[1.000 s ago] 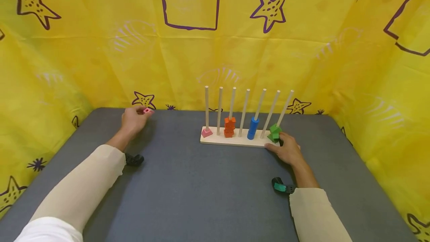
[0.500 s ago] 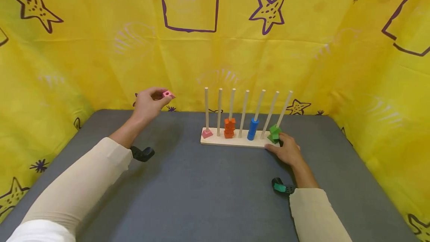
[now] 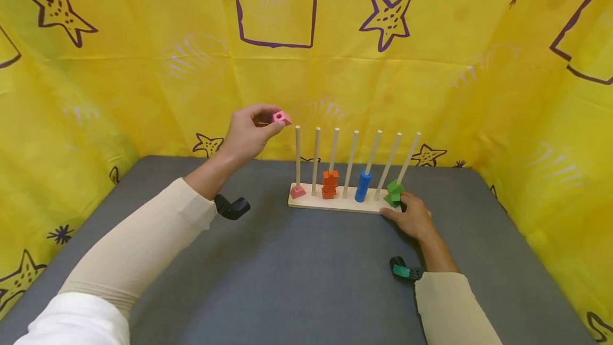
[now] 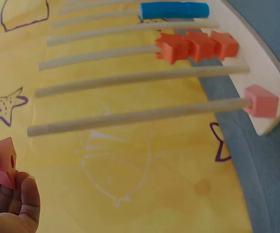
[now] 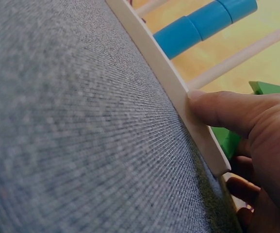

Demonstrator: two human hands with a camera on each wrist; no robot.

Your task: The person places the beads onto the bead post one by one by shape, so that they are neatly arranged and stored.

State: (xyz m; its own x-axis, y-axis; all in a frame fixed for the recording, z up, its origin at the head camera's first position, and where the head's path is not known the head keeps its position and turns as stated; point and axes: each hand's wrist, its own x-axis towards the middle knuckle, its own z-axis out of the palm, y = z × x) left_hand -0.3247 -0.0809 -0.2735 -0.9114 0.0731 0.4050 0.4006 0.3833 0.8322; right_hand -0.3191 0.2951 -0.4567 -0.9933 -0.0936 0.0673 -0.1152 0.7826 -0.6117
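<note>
My left hand (image 3: 245,134) pinches a pink block (image 3: 281,117) with a round hole through it, raised just left of the leftmost peg's top. In the left wrist view this held pink block (image 4: 5,162) sits apart from the peg's tip. The wooden peg board (image 3: 316,203) stands on the table with several upright pegs. At its right end my right hand (image 3: 413,218) grips the base; the right wrist view has the thumb (image 5: 222,108) on the front edge, other fingers partly hidden. Another pink block (image 3: 297,192) sits at the foot of the leftmost peg.
Orange star-shaped blocks (image 3: 329,185) are stacked on the third peg, blue cylinders (image 3: 363,185) on the fifth, and green blocks (image 3: 395,192) on the rightmost peg beside my right hand. Behind the grey table (image 3: 306,281) hangs a yellow patterned cloth (image 3: 268,84).
My left hand has lifted the pink block from the table's far left side and carried it up and right, near the leftmost peg's top. My right hand has stayed on the board.
</note>
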